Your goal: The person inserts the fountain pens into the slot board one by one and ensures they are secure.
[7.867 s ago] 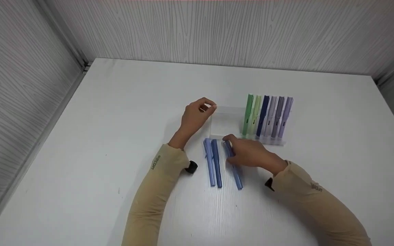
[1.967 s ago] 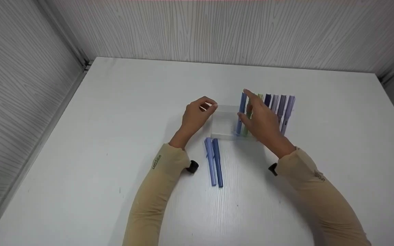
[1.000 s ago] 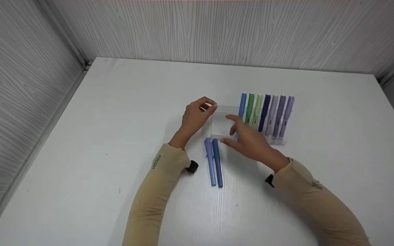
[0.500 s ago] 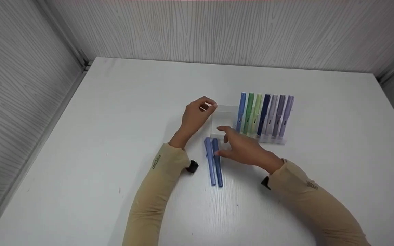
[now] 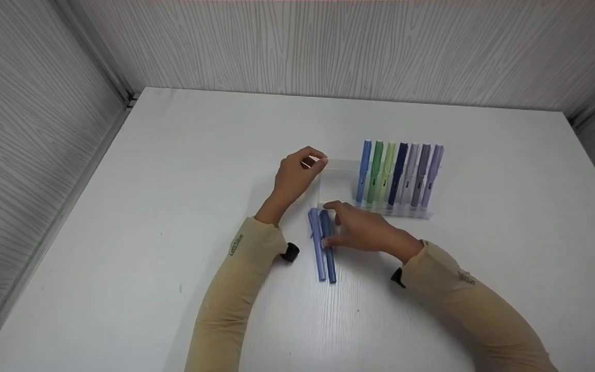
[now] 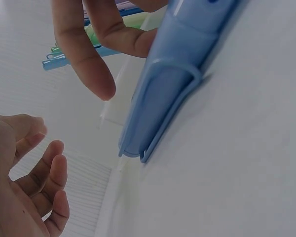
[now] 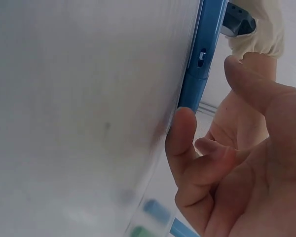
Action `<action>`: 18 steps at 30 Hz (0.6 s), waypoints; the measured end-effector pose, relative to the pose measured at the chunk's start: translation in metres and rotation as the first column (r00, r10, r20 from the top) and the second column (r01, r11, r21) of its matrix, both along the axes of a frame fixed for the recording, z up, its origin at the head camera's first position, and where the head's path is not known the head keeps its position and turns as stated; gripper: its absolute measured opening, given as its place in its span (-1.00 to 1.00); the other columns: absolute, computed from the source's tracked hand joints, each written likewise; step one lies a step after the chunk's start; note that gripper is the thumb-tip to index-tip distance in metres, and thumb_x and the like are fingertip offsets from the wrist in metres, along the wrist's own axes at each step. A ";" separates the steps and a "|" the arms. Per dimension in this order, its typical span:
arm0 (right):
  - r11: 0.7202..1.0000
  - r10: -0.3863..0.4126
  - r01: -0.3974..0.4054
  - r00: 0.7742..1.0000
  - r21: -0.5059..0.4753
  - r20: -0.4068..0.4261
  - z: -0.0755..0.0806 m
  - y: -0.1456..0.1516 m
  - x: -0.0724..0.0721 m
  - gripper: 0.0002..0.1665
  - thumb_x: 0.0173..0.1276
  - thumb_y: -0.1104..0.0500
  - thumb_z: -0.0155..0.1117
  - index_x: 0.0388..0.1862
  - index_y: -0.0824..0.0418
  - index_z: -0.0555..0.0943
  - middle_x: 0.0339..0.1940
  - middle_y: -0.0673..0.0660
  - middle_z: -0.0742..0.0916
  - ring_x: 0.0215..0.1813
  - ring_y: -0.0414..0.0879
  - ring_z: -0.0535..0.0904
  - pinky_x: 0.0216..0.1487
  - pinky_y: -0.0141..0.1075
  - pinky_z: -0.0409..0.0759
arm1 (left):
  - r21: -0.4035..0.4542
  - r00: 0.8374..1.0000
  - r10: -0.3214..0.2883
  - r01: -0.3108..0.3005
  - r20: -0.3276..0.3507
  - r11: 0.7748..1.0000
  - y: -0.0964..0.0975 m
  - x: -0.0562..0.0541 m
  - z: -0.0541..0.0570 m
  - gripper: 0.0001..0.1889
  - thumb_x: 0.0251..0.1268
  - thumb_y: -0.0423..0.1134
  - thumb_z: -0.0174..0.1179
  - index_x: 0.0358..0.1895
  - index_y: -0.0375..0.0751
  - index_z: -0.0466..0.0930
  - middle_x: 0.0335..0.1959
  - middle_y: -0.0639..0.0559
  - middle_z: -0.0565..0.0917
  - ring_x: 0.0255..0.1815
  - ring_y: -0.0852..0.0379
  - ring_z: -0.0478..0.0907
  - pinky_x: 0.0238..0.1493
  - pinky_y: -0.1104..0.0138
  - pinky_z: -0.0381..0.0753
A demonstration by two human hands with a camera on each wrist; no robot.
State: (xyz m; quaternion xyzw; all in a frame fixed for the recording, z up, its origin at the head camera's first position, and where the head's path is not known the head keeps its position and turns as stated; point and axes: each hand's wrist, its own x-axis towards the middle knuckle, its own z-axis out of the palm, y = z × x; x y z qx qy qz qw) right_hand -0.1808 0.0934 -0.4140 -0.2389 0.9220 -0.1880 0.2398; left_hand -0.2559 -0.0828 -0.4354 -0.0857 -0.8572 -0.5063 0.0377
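Note:
My left hand (image 5: 297, 173) pinches the upper left corner of a clear pen stand (image 5: 338, 183), thumb and index fingertips together at its edge. My right hand (image 5: 367, 227) is at the capped end of a dark blue pen (image 5: 331, 266) lying on the table. In the right wrist view, one fingertip meets the end of that pen (image 7: 202, 54), while the thumb (image 7: 244, 84) stands a little apart from it. A lighter blue pen (image 5: 319, 256) lies alongside to the left; its cap and clip (image 6: 163, 103) loom large in the left wrist view.
Several pens stand in a row in the right part of the stand: a blue pen (image 5: 363, 170), a green pen (image 5: 375, 170), a yellow-green pen (image 5: 388, 170), a navy pen (image 5: 398, 173) and purple ones. The white table (image 5: 122, 248) meets a wood-grain panel (image 5: 328, 46) behind.
Earlier, my right hand moved a blue pen from the table into the stand, left of the green one, and let go. It then came down left to the dark blue pen. My left hand stays put.

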 end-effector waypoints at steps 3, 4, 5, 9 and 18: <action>1.000 0.003 -0.004 1.000 0.029 0.015 -0.001 -0.001 0.000 0.00 0.23 -0.25 0.31 0.49 0.11 0.13 0.07 0.18 0.60 -0.10 -0.04 0.60 -0.20 -0.17 0.57 | 0.005 1.000 0.002 -0.002 -0.001 1.000 0.000 0.000 0.000 -0.78 0.34 0.04 0.18 -0.10 0.06 0.67 -0.25 0.02 0.69 -0.25 0.13 0.58 -0.32 0.37 0.47; 0.999 0.003 -0.004 1.000 0.041 0.020 0.000 -0.001 0.000 0.00 0.23 -0.26 0.31 0.50 0.10 0.13 0.07 0.18 0.60 -0.09 -0.04 0.60 -0.19 -0.16 0.57 | 0.007 1.000 0.003 -0.003 -0.003 1.000 0.000 0.000 0.000 -0.78 0.34 0.04 0.18 -0.11 0.06 0.67 -0.25 0.02 0.69 -0.25 0.13 0.58 -0.32 0.38 0.47; 0.999 0.002 -0.004 1.000 0.051 0.024 0.000 -0.001 0.000 0.01 0.24 -0.26 0.30 0.50 0.09 0.12 0.07 0.18 0.60 -0.07 -0.03 0.60 -0.19 -0.16 0.56 | 0.009 1.000 0.003 -0.003 -0.005 1.000 0.000 0.000 0.000 -0.78 0.34 0.03 0.18 -0.11 0.06 0.67 -0.25 0.02 0.69 -0.26 0.13 0.58 -0.32 0.38 0.47; 0.997 0.006 -0.008 0.999 0.072 0.039 0.002 -0.003 0.000 0.01 0.25 -0.25 0.29 0.52 0.07 0.08 0.05 0.17 0.60 -0.08 -0.04 0.58 -0.23 -0.18 0.53 | 0.018 1.000 0.002 -0.002 -0.009 1.000 0.000 0.000 0.000 -0.79 0.34 0.03 0.18 -0.11 0.06 0.67 -0.26 0.02 0.69 -0.27 0.13 0.58 -0.33 0.38 0.47; 0.997 0.037 -0.040 0.999 0.065 0.035 0.002 -0.007 0.000 -0.03 0.30 -0.17 0.29 0.52 0.09 0.07 -0.06 0.15 0.65 -0.20 -0.09 0.55 -0.25 -0.23 0.51 | 0.004 1.000 0.001 -0.001 -0.014 1.000 0.000 -0.001 -0.001 -0.78 0.34 0.03 0.18 -0.11 0.05 0.68 -0.26 0.02 0.70 -0.26 0.13 0.59 -0.30 0.37 0.49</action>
